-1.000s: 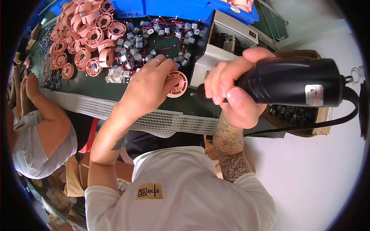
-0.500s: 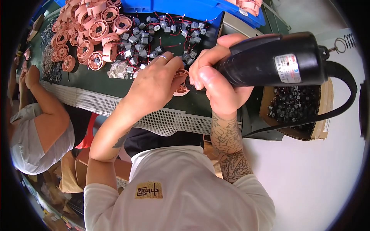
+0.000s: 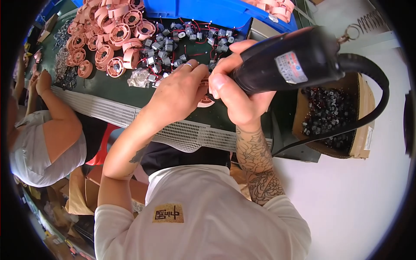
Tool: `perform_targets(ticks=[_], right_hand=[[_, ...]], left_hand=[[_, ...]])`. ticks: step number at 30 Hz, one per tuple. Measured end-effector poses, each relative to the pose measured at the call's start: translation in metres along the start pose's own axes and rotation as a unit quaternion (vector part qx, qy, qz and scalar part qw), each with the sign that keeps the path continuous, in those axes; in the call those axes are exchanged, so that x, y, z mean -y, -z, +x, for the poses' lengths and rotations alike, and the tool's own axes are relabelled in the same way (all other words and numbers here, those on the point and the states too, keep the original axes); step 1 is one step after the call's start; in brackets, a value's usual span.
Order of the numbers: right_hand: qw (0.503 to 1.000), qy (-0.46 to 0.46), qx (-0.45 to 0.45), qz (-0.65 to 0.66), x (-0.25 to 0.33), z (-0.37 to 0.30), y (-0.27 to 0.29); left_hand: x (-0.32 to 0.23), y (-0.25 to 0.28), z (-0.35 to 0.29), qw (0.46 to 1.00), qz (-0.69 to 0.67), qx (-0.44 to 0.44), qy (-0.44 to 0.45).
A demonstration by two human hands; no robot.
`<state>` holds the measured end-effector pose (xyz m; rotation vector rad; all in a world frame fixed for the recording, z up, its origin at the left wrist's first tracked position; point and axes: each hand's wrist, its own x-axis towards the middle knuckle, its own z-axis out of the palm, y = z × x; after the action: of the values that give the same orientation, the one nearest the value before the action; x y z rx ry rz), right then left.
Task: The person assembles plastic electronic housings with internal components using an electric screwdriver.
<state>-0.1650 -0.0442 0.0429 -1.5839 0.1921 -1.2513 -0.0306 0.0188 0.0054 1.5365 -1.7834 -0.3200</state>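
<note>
Vs 1 s ago, R hand [image 3: 236,93] has brought the black cylindrical corded power tool [image 3: 281,65] left to the pink round plastic housing [image 3: 206,103] on the dark-green bench [image 3: 216,116]. R fingers wrapped round tool; L hand's [image 3: 178,92] fingers grip housing's L side. Housing mostly hidden, tool tip n/v. Bare strip b/w housing & white perforated plastic edging [image 3: 180,135].

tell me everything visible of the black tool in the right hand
The black tool is a thick, rounded cylinder, seemingly plastic, with a silvery label. It slants, rear toward the picture's upper right, where a black cable and a coiled spring are attached. The grip of the right hand wraps its front; the tip is hidden.
</note>
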Motion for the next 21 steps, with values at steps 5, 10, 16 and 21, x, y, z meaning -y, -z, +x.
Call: perform_targets(ticks=[5,10,16,21], right_hand=[[0.998,0.007,-0.033,0.052,0.007,0.001,0.018],[0.989,0.059,-0.073,0.114,0.021,0.006,0.042],[0.986,0.044,-0.090,0.135,0.020,-0.003,0.033],[0.972,0.040,-0.126,0.196,0.021,-0.002,0.029]], left_hand=[[0.002,0.011,0.004,0.987,-0.090,0.068,0.111],[-0.011,0.024,-0.015,0.998,0.040,0.027,-0.032],[-0.016,0.018,-0.009,0.999,-0.005,-0.027,-0.030],[-0.003,0.071,0.019,0.985,-0.031,-0.168,0.013]])
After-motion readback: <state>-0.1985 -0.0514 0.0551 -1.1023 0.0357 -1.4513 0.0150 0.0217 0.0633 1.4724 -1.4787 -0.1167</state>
